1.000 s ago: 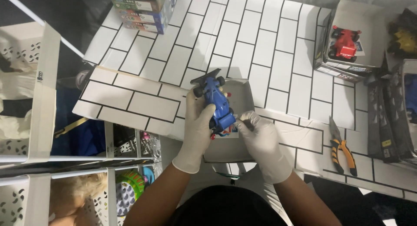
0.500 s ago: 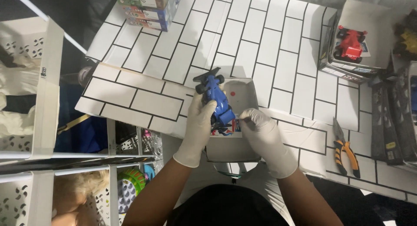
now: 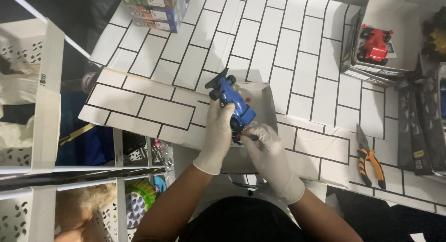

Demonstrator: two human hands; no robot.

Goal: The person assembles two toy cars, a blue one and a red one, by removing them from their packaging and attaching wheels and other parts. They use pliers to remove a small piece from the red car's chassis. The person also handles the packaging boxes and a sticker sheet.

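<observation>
Gripping a blue toy car [image 3: 233, 101] from the side, the left hand [image 3: 218, 132] in its white glove has its fingers curled round the car's body, closed firmly on it. The car is lifted just above a small white box [image 3: 265, 95] that lies open on the table [image 3: 297, 51], with its nose pointing up and to the left and its black wheels clear of the surface. The right hand [image 3: 267, 146], also gloved, comes in from the lower right; its fingertips are pinched together at the car's rear end, touching it there. What sits between those fingertips is too small to tell.

The table is covered with a white sheet printed in a black brick pattern. A second sheet of the same pattern lies loose over its left edge. Pliers [image 3: 370, 158] with orange and black handles rest to the right, well apart from the hands. A red toy car [image 3: 374, 44] sits on a flat box at the upper right corner. A stack of boxes [image 3: 153, 7] stands at the top edge. White baskets [image 3: 28, 98] with punched holes sit on a shelf unit to the left, and colourful toys [image 3: 139, 200] fill the shelf below them.
</observation>
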